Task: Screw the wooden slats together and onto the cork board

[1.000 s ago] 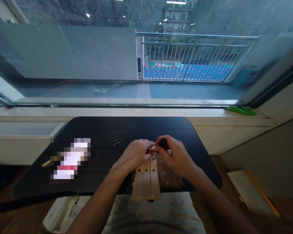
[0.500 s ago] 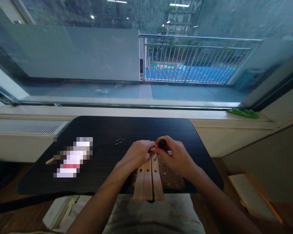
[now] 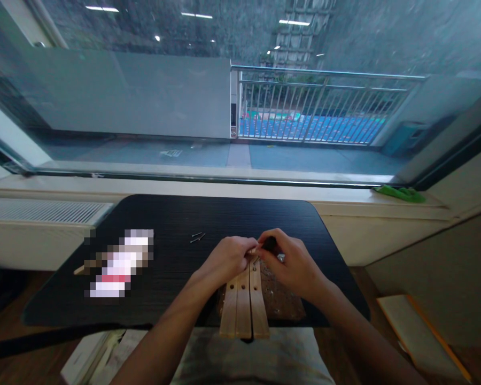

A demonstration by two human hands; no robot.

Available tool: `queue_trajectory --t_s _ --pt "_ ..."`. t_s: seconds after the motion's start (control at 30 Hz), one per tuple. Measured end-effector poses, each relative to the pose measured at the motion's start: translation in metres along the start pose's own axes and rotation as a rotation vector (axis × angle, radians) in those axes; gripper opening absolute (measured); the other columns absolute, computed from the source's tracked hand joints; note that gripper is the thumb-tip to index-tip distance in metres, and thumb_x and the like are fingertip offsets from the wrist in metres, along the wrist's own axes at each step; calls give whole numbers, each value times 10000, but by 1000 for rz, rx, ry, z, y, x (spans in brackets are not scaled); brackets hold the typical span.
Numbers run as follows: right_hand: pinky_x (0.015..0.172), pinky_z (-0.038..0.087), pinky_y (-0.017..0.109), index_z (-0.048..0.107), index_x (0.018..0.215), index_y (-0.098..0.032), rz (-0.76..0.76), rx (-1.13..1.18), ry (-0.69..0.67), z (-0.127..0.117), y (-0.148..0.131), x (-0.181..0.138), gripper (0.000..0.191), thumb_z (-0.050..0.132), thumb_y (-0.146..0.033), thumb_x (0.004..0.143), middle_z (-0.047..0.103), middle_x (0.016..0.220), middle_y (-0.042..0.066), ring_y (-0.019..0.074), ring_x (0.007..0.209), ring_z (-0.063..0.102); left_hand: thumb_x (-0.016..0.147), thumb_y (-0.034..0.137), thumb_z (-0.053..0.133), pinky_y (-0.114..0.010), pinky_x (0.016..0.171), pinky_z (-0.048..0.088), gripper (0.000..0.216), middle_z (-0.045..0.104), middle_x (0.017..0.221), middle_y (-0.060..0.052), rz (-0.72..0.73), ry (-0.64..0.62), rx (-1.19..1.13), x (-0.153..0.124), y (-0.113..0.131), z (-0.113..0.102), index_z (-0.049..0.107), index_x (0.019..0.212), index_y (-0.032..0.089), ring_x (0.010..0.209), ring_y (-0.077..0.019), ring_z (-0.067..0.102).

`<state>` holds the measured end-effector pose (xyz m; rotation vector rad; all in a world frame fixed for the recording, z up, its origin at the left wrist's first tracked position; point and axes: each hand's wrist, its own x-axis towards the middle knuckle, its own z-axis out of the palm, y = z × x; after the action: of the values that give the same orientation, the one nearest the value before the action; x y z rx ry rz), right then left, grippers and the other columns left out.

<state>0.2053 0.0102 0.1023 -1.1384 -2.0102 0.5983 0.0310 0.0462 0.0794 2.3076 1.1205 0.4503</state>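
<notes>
left hand (image 3: 230,260) grips the wood strips (image 3: 236,315) over the brown board (image 3: 282,299) — right hand (image 3: 287,260) pinches a black handle (image 3: 270,244) above it. three holes (image 3: 243,287) look bare — metal pins (image 3: 194,240) left of the board seem unused.

The left hand (image 3: 233,258) hides part of the wooden strips (image 3: 243,315) from view.
</notes>
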Motion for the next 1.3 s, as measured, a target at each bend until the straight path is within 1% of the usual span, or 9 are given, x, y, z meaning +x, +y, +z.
queue_trajectory --t_s 0.17,0.4,0.57,0.73,0.83,0.97,1.03,1.2,1.3 --pt "622 437 245 553 921 -205 -12 9 -18 -3 -2 -3 41 565 -203 882 642 771 -5 123 673 590 843 172 511 -242 637 408 156 695 804 -26 -18 -24 20 0 4 -3 664 867 193 730 -163 622" --pt "628 436 247 550 934 -202 -27 3 -35 -3 -3 -4 57 564 -196 879 653 782 -1 126 687 604 840 168 506 -244 663 415 156 694 827 -29 -7 -36 30 1 3 -3 658 867 194 771 -170 623" --pt "627 443 250 519 1073 -210 -14 8 -29 -1 0 -3 196 570 -215 883 664 809 3 131 684 614 827 151 506 -246 635 402 152 670 771 -26 4 -25 29 1 3 -2 655 823 183 707 -160 600" --pt "637 438 247 511 1120 -208 -59 -29 -130 -7 -6 0 220 532 -201 901 664 860 17 125 696 610 823 146 509 -258 653 410 157 677 791 -37 2 -14 71 1 3 -2 660 840 184 742 -174 614" --pt "621 429 248 500 1157 -184 -87 -64 -200 -13 -11 3 263 494 -176 895 656 840 20 122 670 599 826 152 507 -264 650 413 168 676 778 -43 3 -12 84 1 2 -1 671 853 182 737 -180 617" --pt "742 458 298 493 1228 -161 -152 -101 -210 -18 -14 7 362 461 -127 868 672 981 82 167 843 625 830 144 505 -260 643 419 175 677 762 -39 -15 6 48 1 2 -1 675 851 181 714 -172 619" --pt "763 463 313 489 1252 -154 -153 -115 -212 -19 -14 8 378 452 -131 876 673 1019 100 178 871 630 824 135 511 -258 646 424 173 686 783 -40 -21 7 38 1 3 -2 675 853 183 725 -172 626" --pt "780 458 314 506 1229 -155 -151 -146 -265 -22 -15 11 331 452 -153 902 670 1064 107 190 920 637 830 162 526 -272 675 447 160 697 803 -53 -39 7 74 2 3 -2 681 862 187 735 -186 636" --pt "741 448 296 536 1153 -172 -143 -162 -296 -25 -16 12 246 465 -178 918 678 1011 84 176 871 638 835 163 518 -274 711 457 177 709 840 -57 -16 4 92 2 0 0 685 886 196 790 -194 649"
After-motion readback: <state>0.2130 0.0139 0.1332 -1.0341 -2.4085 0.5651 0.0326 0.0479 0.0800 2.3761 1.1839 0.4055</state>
